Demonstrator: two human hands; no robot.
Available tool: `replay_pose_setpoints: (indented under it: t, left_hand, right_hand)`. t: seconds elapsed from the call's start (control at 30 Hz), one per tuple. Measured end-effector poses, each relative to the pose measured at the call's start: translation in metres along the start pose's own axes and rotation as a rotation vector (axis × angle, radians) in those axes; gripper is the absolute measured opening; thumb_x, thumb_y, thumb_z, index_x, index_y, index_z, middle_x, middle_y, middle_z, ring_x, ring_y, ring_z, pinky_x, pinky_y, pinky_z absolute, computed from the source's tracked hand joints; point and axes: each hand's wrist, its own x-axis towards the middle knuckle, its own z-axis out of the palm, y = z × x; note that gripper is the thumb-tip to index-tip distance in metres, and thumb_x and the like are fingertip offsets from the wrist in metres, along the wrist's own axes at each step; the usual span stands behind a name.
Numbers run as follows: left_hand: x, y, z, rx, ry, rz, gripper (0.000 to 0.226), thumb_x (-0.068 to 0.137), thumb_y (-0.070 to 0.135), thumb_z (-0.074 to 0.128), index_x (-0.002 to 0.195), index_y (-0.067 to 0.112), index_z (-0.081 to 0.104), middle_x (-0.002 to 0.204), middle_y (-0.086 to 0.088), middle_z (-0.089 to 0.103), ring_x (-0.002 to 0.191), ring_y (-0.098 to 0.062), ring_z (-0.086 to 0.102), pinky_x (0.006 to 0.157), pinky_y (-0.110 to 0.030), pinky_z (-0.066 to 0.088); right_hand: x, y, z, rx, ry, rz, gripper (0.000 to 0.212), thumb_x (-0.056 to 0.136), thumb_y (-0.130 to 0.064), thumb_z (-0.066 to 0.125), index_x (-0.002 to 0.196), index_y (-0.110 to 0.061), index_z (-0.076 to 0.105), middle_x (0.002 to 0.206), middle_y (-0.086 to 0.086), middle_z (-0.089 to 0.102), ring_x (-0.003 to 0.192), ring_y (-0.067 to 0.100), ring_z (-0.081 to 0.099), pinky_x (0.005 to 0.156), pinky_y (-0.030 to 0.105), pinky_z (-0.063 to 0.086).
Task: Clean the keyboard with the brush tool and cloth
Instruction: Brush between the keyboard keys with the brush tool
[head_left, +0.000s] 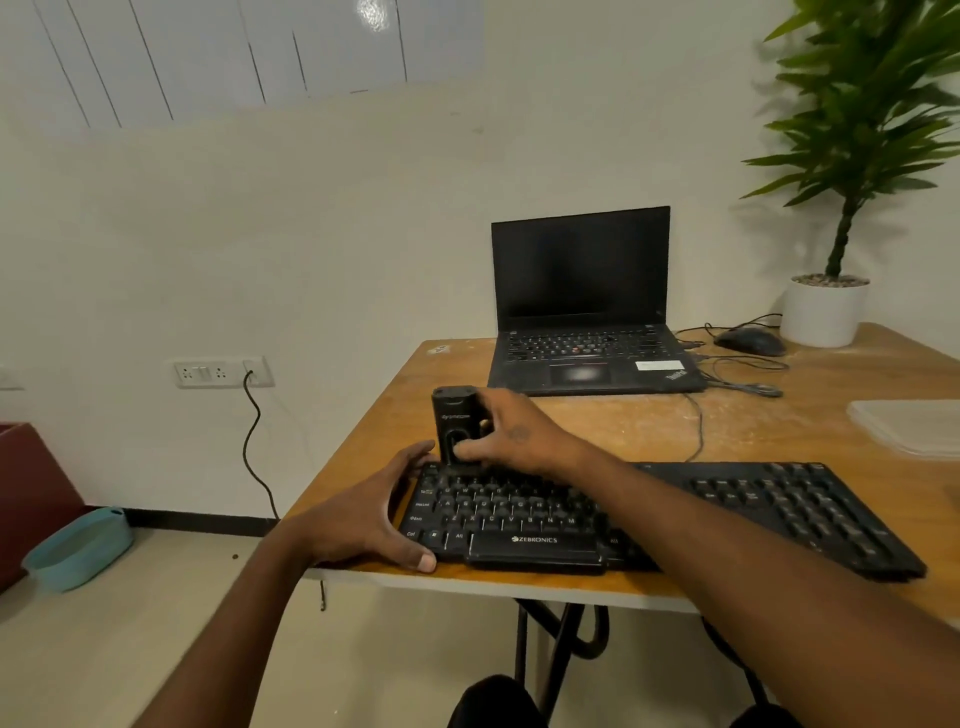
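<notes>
One keyboard (670, 519), one brush tool (457, 428), two hands: right hand (511, 434), left hand (371, 512).

There were one keyboard (649, 519), one brush tool (457, 426), one laptop (587, 306), one mouse (750, 341), one potted plant (826, 312) and two hands.

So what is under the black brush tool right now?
The brush tool, gripped by the right hand, stands upright on the top-left key rows of the keyboard. Its base hides the bristles and the keys beneath. The left hand rests against the keyboard's left end.
</notes>
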Motion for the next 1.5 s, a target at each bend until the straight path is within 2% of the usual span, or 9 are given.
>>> replay_pose_setpoints:
  t: [0.13, 0.4, 0.63, 0.73, 0.87, 1.0, 1.2, 1.37, 1.5]
  left_hand:
    - [0.000, -0.001, -0.001, -0.011, 0.000, -0.003, 0.132, 0.062, 0.039, 0.100, 0.160, 0.053, 0.012, 0.154, 0.016, 0.045, 0.134, -0.002, 0.054, 0.107, -0.023, 0.051]
    - [0.003, -0.005, -0.001, 0.014, -0.008, -0.005, 0.130, 0.067, 0.035, 0.098, 0.159, 0.055, 0.008, 0.149, 0.032, 0.034, 0.133, 0.002, 0.047, 0.096, -0.007, 0.047]
    - [0.000, -0.002, -0.001, 0.042, -0.008, -0.012, 0.135, 0.055, 0.056, 0.097, 0.158, 0.060, 0.008, 0.158, 0.020, 0.034, 0.136, -0.004, 0.048, 0.101, -0.016, 0.049]
    - [-0.001, 0.000, -0.002, 0.039, -0.011, -0.018, 0.136, 0.054, 0.056, 0.096, 0.158, 0.059, 0.008, 0.155, 0.024, 0.033, 0.135, -0.003, 0.047, 0.098, -0.013, 0.049]
    - [0.001, -0.001, -0.002, 0.036, -0.005, -0.011, 0.136, 0.054, 0.055, 0.097, 0.159, 0.058, 0.009, 0.154, 0.029, 0.033, 0.135, 0.001, 0.046, 0.099, -0.014, 0.048]
    - [0.001, -0.001, 0.000, 0.023, -0.006, -0.013, 0.134, 0.055, 0.053, 0.097, 0.158, 0.058, 0.012, 0.152, 0.031, 0.034, 0.133, 0.004, 0.047, 0.096, -0.010, 0.048]
    - [-0.002, 0.002, 0.000, 0.026, -0.008, -0.021, 0.134, 0.054, 0.054, 0.098, 0.157, 0.060, 0.013, 0.156, 0.022, 0.035, 0.137, -0.005, 0.048, 0.102, -0.017, 0.048]
    - [-0.002, 0.002, -0.001, 0.031, -0.001, -0.013, 0.134, 0.053, 0.055, 0.097, 0.158, 0.060, 0.013, 0.152, 0.028, 0.036, 0.134, -0.001, 0.048, 0.100, -0.016, 0.047]
    - [0.000, -0.001, 0.000, 0.026, -0.001, -0.009, 0.135, 0.052, 0.059, 0.096, 0.158, 0.059, 0.013, 0.153, 0.028, 0.035, 0.136, -0.001, 0.047, 0.104, -0.019, 0.047]
  right_hand:
    - [0.007, -0.002, 0.009, -0.001, 0.008, -0.029, 0.050, 0.080, -0.023, 0.079, 0.126, -0.023, 0.059, 0.116, -0.004, 0.067, 0.105, 0.012, 0.062, 0.093, 0.042, 0.055]
    - [-0.046, 0.020, -0.056, -0.007, 0.006, 0.056, 0.040, 0.083, -0.018, 0.079, 0.116, -0.027, 0.058, 0.110, -0.003, 0.069, 0.100, 0.013, 0.068, 0.080, 0.026, 0.058]
    - [-0.035, 0.010, -0.029, 0.024, 0.008, 0.009, 0.045, 0.083, -0.017, 0.078, 0.123, -0.023, 0.058, 0.112, -0.002, 0.068, 0.100, 0.014, 0.067, 0.088, 0.037, 0.059]
    - [-0.048, 0.015, -0.046, 0.043, 0.014, 0.048, 0.041, 0.084, -0.015, 0.077, 0.118, -0.028, 0.057, 0.111, -0.002, 0.068, 0.097, 0.013, 0.068, 0.079, 0.028, 0.060]
    - [-0.078, 0.028, -0.082, -0.027, 0.059, 0.122, 0.041, 0.083, -0.019, 0.078, 0.112, -0.035, 0.054, 0.109, -0.010, 0.066, 0.096, 0.003, 0.065, 0.070, 0.015, 0.050]
    - [-0.080, 0.028, -0.083, -0.045, 0.094, 0.126, 0.043, 0.083, -0.019, 0.079, 0.117, -0.031, 0.055, 0.109, -0.011, 0.066, 0.097, 0.004, 0.064, 0.078, 0.021, 0.054]
    - [-0.052, 0.020, -0.047, -0.027, 0.074, 0.021, 0.048, 0.081, -0.016, 0.080, 0.124, -0.023, 0.060, 0.112, -0.007, 0.069, 0.099, 0.005, 0.067, 0.079, 0.022, 0.058]
    - [-0.087, 0.032, -0.081, -0.039, 0.138, 0.104, 0.043, 0.083, -0.016, 0.078, 0.110, -0.038, 0.052, 0.103, -0.016, 0.064, 0.093, -0.004, 0.061, 0.072, 0.014, 0.047]
    - [-0.118, 0.048, -0.111, -0.098, 0.220, 0.158, 0.050, 0.082, -0.015, 0.078, 0.123, -0.030, 0.053, 0.103, -0.019, 0.060, 0.097, -0.004, 0.057, 0.076, 0.016, 0.044]
